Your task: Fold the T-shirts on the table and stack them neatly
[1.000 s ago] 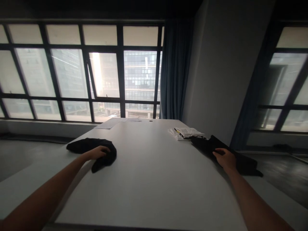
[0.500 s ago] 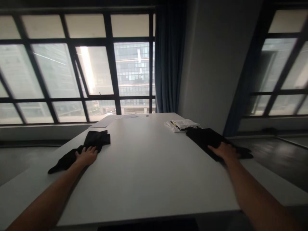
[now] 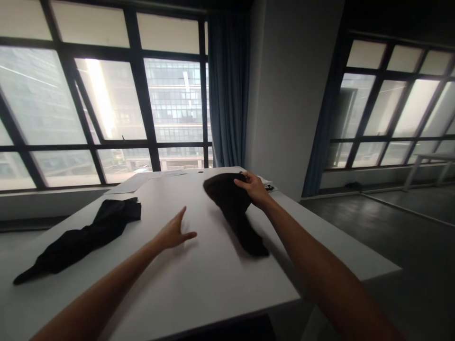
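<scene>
A black garment (image 3: 234, 208) hangs partly lifted over the white table (image 3: 199, 279), its lower end trailing on the surface. My right hand (image 3: 253, 187) is closed on its upper edge. My left hand (image 3: 174, 232) hovers just above the table's middle, fingers spread and holding nothing, a short way left of that garment. A second black garment (image 3: 85, 232) lies stretched out flat on the left side of the table, apart from both hands.
Sheets of paper (image 3: 130, 182) lie at the table's far end near the window. A white item (image 3: 266, 182) peeks out behind my right hand. A blue curtain (image 3: 227, 85) hangs behind the table. Another table (image 3: 430, 158) stands far right by the windows.
My right hand has gripped the right black garment and pulled it up and toward the table's middle. My left hand let go of the left garment and moved right. The view swung rightward.
</scene>
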Demonstrator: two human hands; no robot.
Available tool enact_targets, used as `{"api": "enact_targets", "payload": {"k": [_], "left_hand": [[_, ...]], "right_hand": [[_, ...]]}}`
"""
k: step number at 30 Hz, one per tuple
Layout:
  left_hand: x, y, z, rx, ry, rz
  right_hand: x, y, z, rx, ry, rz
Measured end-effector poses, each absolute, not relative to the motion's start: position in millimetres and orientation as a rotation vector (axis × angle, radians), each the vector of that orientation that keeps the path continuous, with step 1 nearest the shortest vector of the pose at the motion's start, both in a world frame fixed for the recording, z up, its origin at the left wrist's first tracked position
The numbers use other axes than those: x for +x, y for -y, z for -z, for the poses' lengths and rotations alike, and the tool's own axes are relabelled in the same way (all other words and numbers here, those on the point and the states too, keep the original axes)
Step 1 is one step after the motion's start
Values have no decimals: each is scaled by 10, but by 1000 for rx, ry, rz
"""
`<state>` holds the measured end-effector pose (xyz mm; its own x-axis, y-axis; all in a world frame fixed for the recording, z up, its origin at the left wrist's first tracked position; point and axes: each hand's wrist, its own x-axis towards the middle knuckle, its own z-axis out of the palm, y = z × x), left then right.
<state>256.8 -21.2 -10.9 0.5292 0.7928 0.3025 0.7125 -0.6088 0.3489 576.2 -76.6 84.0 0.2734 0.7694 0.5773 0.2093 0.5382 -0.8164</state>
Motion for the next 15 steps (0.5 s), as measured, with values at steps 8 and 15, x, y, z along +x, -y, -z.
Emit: {"api": "enact_targets", "payload": {"k": [8, 15], "left_hand": [[2543, 258, -511, 2524, -1226, -779], [1833, 388, -1547, 2185, -838, -221]], "right_hand": [[5736, 517, -1017, -1142, 1167, -126], [5820, 549, -1186, -1267, 1490, -242]]}}
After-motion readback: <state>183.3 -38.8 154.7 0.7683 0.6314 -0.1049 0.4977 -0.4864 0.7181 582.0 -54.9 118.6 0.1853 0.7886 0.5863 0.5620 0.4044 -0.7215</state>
